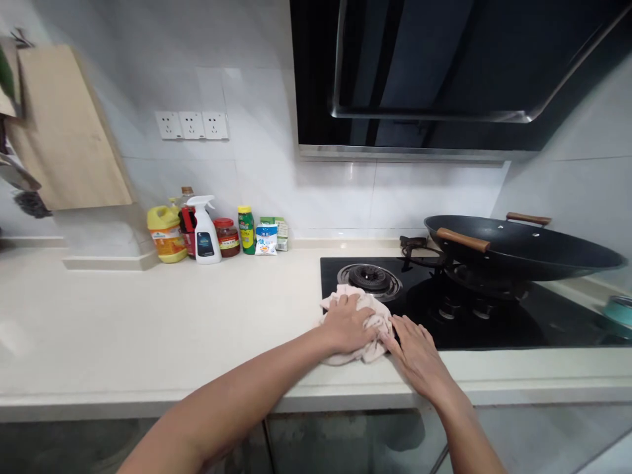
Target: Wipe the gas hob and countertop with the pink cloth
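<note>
A crumpled pale pink cloth (380, 319) lies over the front left corner of the black glass gas stove (494, 332) and partly on the white counter. My left hand (349, 324) presses down on top of it, fingers bent into the folds. Flat beside the cloth's right side rests my right hand (417, 349), fingers stretched out and its thumb touching the fabric. Just behind the cloth is the uncovered left burner (369, 279). A large black wok (523, 253) with wooden handles sits over the right burner; the removed pan support (419, 253) lies at the stove's back edge.
Along the wall stand a yellow jug (168, 236), a white spray bottle (206, 232), a red-lidded jar (227, 238), a green canister (246, 230) and a small white-blue packet (266, 240). A range hood (415, 153) overhangs the stove. A teal container (618, 311) is at far right.
</note>
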Available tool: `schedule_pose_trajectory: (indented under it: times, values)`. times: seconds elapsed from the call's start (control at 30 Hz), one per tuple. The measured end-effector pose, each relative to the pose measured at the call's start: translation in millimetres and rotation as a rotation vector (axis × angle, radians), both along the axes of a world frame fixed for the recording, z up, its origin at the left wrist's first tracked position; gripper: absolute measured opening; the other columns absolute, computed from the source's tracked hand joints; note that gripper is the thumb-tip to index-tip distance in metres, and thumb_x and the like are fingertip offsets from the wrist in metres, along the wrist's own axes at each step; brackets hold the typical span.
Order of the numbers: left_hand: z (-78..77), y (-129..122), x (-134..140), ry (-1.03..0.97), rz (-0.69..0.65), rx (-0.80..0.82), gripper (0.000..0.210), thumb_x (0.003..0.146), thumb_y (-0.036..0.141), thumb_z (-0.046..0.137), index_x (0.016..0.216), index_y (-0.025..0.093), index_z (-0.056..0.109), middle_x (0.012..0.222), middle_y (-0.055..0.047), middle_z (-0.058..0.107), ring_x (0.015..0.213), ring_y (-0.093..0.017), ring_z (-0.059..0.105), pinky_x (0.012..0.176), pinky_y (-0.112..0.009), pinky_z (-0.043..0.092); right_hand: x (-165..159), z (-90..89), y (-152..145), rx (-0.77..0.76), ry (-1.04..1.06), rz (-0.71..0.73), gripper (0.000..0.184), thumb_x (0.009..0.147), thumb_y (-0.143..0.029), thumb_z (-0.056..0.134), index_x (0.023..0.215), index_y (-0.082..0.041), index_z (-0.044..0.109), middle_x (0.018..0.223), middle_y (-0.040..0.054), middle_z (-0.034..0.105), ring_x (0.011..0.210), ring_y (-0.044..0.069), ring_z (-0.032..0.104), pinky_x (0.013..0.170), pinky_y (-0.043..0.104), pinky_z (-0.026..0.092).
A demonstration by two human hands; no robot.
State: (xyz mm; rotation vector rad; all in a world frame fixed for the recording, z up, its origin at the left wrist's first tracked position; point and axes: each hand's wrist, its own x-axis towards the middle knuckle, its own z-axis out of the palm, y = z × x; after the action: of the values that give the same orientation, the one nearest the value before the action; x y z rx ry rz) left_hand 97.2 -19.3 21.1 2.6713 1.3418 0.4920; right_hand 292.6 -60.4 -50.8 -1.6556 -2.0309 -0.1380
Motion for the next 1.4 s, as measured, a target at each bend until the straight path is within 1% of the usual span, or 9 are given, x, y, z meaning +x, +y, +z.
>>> schedule_pose_trajectory:
  times: [0.2, 0.37, 0.57, 0.8, 0.9, 0.97, 1.1, 1.27, 1.4]
  values:
    - [18.0, -16, -30, -0.037, -0.139, -0.196, 0.066, 0.084, 0.064, 0.061, 0.142, 0.034, 0.053, 0.158, -0.01, 0.036, 0.143, -0.044, 0.028, 0.113, -0.066, 0.02, -1, -2.4, 2, 0.004, 0.036, 0.0, 0.059, 0.101, -0.058, 0.026, 0.135, -0.017, 0.05, 0.145, 0.0135, 0.054, 0.142, 0.03, 0.04, 0.117, 0.054, 0.028]
    - [20.7, 17, -50, -0.455, -0.219, -0.472, 0.066, 0.09, 0.046, 0.059, 0.15, 0.022, 0.043, 0.146, -0.014, 0.052, 0.133, -0.028, 0.05, 0.111, -0.043, 0.039, 0, -0.7, 1, 0.0, 0.078, 0.005, 0.055, 0.101, -0.057, 0.03, 0.138, -0.021, 0.048, 0.145, 0.0129, 0.054, 0.141, 0.029, 0.042, 0.117, 0.054, 0.03]
    - [9.4, 20, -55, -0.521, -0.287, -0.303, 0.047, 0.085, 0.041, 0.068, 0.128, 0.023, 0.065, 0.136, -0.01, 0.061, 0.127, -0.028, 0.054, 0.112, -0.042, 0.037, -2, 14.4, -4, 0.073, 0.199, -0.009, 0.057, 0.1, -0.056, 0.031, 0.145, -0.023, 0.04, 0.15, 0.014, 0.045, 0.141, 0.029, 0.039, 0.116, 0.053, 0.031]
    - [3.7, 29, -57, -0.963, 0.022, -0.537, 0.034, 0.094, 0.042, 0.052, 0.119, 0.021, 0.062, 0.105, -0.006, 0.069, 0.094, -0.019, 0.064, 0.078, -0.027, 0.052, -76, 62.6, -17, -0.169, -0.003, 0.206, 0.05, 0.1, -0.056, 0.033, 0.147, -0.039, 0.041, 0.156, 0.0055, 0.037, 0.137, 0.032, 0.04, 0.106, 0.054, 0.039]
    - [-0.9, 36, -58, -1.04, 0.122, -0.573, 0.035, 0.094, 0.047, 0.048, 0.114, 0.021, 0.059, 0.095, -0.005, 0.066, 0.072, -0.013, 0.062, 0.054, -0.02, 0.043, -105, 67.1, -12, -0.162, -0.183, 0.155, 0.045, 0.096, -0.057, 0.046, 0.135, -0.036, 0.055, 0.151, 0.0092, 0.043, 0.127, 0.04, 0.044, 0.097, 0.063, 0.039]
    - [-3.2, 37, -59, -1.038, 0.146, -0.557, 0.037, 0.093, 0.053, 0.049, 0.11, 0.021, 0.059, 0.088, -0.003, 0.064, 0.063, -0.011, 0.057, 0.05, -0.019, 0.04, -110, 65.3, -8, -0.12, -0.235, 0.133, 0.039, 0.096, -0.054, 0.047, 0.127, -0.034, 0.06, 0.147, 0.0101, 0.047, 0.122, 0.039, 0.047, 0.094, 0.061, 0.04]
    - [-6.9, 37, -61, -1.039, 0.158, -0.478, 0.035, 0.09, 0.053, 0.051, 0.102, 0.021, 0.06, 0.09, -0.003, 0.063, 0.073, -0.014, 0.06, 0.062, -0.023, 0.048, -81, 62.7, 3, -0.103, -0.236, 0.115, 0.033, 0.099, -0.046, 0.041, 0.116, -0.03, 0.064, 0.138, 0.009, 0.052, 0.115, 0.032, 0.053, 0.09, 0.051, 0.042]
    - [-10.8, 36, -61, -0.986, 0.151, -0.395, 0.024, 0.088, 0.041, 0.055, 0.094, 0.02, 0.065, 0.093, -0.004, 0.065, 0.085, -0.018, 0.061, 0.073, -0.028, 0.049, 8, 62.9, 20, -0.19, -0.147, -0.096, 0.033, 0.092, -0.04, 0.043, 0.112, -0.026, 0.064, 0.133, 0.0109, 0.052, 0.11, 0.031, 0.055, 0.086, 0.047, 0.043]
    - [-11.4, 35, -61, -0.947, 0.126, -0.382, 0.023, 0.088, 0.038, 0.054, 0.093, 0.02, 0.067, 0.092, -0.003, 0.066, 0.081, -0.018, 0.062, 0.075, -0.03, 0.049, 59, 62.8, 30, -0.263, -0.001, -0.13, 0.035, 0.093, -0.049, 0.04, 0.103, -0.025, 0.063, 0.133, 0.0099, 0.051, 0.114, 0.029, 0.055, 0.085, 0.044, 0.044]
